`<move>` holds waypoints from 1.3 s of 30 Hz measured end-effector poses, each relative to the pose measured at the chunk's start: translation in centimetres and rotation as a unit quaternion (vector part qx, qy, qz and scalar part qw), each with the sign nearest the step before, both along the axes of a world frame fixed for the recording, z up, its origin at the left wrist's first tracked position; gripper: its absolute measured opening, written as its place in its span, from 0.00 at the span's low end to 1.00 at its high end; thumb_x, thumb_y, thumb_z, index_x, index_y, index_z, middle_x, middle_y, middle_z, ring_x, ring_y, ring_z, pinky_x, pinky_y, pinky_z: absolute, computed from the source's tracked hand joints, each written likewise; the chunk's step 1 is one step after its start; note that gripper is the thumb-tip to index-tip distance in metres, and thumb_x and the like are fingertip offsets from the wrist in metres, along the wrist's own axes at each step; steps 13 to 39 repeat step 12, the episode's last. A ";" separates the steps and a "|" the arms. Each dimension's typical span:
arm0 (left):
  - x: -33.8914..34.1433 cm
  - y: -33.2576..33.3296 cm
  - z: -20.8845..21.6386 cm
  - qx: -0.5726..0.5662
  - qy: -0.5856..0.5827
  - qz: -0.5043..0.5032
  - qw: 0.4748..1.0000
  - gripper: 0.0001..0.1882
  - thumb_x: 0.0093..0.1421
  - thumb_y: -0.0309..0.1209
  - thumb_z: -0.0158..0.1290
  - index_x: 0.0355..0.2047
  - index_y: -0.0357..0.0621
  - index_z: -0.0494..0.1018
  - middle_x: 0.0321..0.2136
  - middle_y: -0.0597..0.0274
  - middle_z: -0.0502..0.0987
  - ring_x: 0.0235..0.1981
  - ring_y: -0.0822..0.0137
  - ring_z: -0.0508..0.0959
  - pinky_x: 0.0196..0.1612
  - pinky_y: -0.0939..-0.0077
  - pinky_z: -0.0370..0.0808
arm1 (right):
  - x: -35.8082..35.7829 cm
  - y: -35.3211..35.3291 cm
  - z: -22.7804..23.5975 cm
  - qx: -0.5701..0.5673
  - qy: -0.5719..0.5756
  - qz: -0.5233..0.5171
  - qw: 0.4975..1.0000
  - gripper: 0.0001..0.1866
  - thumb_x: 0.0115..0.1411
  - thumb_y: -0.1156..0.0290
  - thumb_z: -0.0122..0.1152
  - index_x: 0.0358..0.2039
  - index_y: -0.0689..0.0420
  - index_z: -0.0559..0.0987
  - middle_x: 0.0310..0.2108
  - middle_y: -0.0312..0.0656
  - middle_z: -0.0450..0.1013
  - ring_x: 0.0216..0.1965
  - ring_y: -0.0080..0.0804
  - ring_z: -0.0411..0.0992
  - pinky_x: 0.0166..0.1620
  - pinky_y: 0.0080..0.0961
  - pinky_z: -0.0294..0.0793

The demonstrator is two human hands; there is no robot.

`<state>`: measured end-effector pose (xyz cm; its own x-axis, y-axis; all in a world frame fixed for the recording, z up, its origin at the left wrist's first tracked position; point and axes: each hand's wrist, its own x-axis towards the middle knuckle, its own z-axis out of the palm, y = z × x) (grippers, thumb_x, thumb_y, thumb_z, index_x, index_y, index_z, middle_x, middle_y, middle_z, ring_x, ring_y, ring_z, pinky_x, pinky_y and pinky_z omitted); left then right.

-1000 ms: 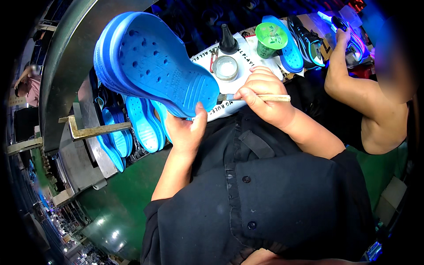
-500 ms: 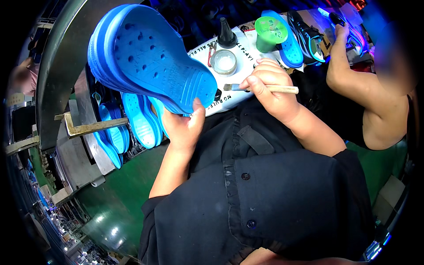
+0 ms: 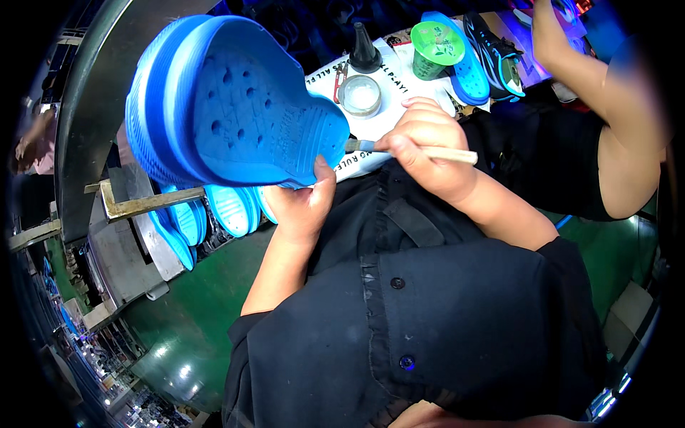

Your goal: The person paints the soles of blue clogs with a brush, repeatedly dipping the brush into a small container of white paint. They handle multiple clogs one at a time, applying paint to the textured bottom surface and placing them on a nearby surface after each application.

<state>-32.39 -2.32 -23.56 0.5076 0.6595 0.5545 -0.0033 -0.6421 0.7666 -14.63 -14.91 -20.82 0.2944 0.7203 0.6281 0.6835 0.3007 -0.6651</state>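
A thick blue shoe sole (image 3: 246,114), dotted with small holes, is held up in front of me on the left; its ridged side wall shows layered bands of blue. My left hand (image 3: 303,203) grips its narrow end, thumb on the upper face and fingers underneath. In my right hand (image 3: 432,146) is a paintbrush (image 3: 449,155) with a pale wooden handle, pinched near its metal band. Its dark bristles meet the rim of the sole's narrow end in the picture; whether they touch, I cannot tell. A small round jar (image 3: 360,96) with whitish contents stands beyond the brush.
Behind the jar are a black cone-topped bottle (image 3: 364,50) and a green cup (image 3: 437,51) on printed white paper. More blue soles (image 3: 232,210) lie at left below a metal bar (image 3: 153,203). A black shoe (image 3: 492,57) and a co-worker's arm (image 3: 578,64) are at right.
The sole has tilted, showing more of its side wall. My right hand has brought the brush left to the sole's narrow end. The co-worker's arm has moved up and away.
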 end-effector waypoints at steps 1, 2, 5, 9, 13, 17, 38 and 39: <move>0.2 -0.3 0.3 -0.016 -0.006 -0.003 1.000 0.12 0.50 0.19 0.55 0.36 0.34 0.71 0.32 0.57 0.76 0.32 0.68 0.76 0.39 0.75 0.72 | -0.2 0.0 0.1 -0.010 -0.012 0.006 1.000 0.09 0.55 0.70 0.58 0.19 0.57 0.79 0.16 0.39 0.70 0.22 0.36 0.68 0.37 0.30 0.66; 0.2 -0.4 0.4 -0.032 -0.012 -0.006 0.999 0.11 0.52 0.19 0.55 0.37 0.34 0.70 0.34 0.58 0.76 0.34 0.70 0.75 0.41 0.75 0.72 | -0.3 -0.1 0.2 -0.019 -0.024 0.012 0.999 0.09 0.55 0.70 0.58 0.19 0.57 0.79 0.17 0.39 0.70 0.22 0.36 0.68 0.37 0.30 0.66; 0.2 0.1 -0.2 0.000 -0.010 0.013 1.000 0.13 0.47 0.18 0.55 0.36 0.34 0.72 0.31 0.56 0.76 0.30 0.64 0.77 0.37 0.74 0.73 | -0.1 -0.5 0.1 -0.021 -0.009 -0.007 1.000 0.10 0.55 0.71 0.58 0.18 0.58 0.79 0.17 0.39 0.72 0.22 0.36 0.69 0.38 0.29 0.66; 0.2 -0.1 -0.3 -0.005 -0.013 0.012 1.000 0.13 0.47 0.19 0.54 0.35 0.34 0.72 0.30 0.56 0.76 0.30 0.64 0.77 0.37 0.74 0.73 | 0.2 -0.2 0.0 0.006 0.029 -0.012 0.999 0.11 0.56 0.71 0.57 0.18 0.58 0.79 0.18 0.40 0.73 0.23 0.36 0.70 0.36 0.30 0.66; 0.3 -0.2 -0.2 -0.003 -0.007 0.009 1.000 0.13 0.47 0.19 0.54 0.35 0.34 0.73 0.31 0.56 0.77 0.30 0.63 0.77 0.37 0.74 0.73 | 0.1 0.0 0.1 -0.014 0.005 0.011 1.000 0.10 0.56 0.70 0.58 0.20 0.59 0.80 0.20 0.40 0.75 0.24 0.36 0.71 0.37 0.30 0.66; 0.3 -0.2 -0.2 -0.003 -0.007 0.009 1.000 0.13 0.47 0.19 0.54 0.35 0.34 0.73 0.31 0.56 0.77 0.30 0.63 0.77 0.37 0.74 0.73 | 0.1 0.0 0.1 -0.014 0.005 0.011 1.000 0.10 0.56 0.70 0.58 0.20 0.59 0.80 0.20 0.40 0.75 0.24 0.36 0.71 0.37 0.30 0.66; 0.3 -0.2 -0.2 -0.003 -0.007 0.009 1.000 0.13 0.47 0.19 0.54 0.35 0.34 0.73 0.31 0.56 0.77 0.30 0.63 0.77 0.37 0.74 0.73 | 0.1 0.0 0.1 -0.014 0.005 0.011 1.000 0.10 0.56 0.70 0.58 0.20 0.59 0.80 0.20 0.40 0.75 0.24 0.36 0.71 0.37 0.30 0.66; 0.3 -0.2 -0.2 -0.003 -0.007 0.009 1.000 0.13 0.47 0.19 0.54 0.35 0.34 0.73 0.31 0.56 0.77 0.30 0.63 0.77 0.37 0.74 0.73 | 0.1 0.0 0.1 -0.014 0.005 0.011 1.000 0.10 0.56 0.70 0.58 0.20 0.59 0.80 0.20 0.40 0.75 0.24 0.36 0.71 0.37 0.30 0.66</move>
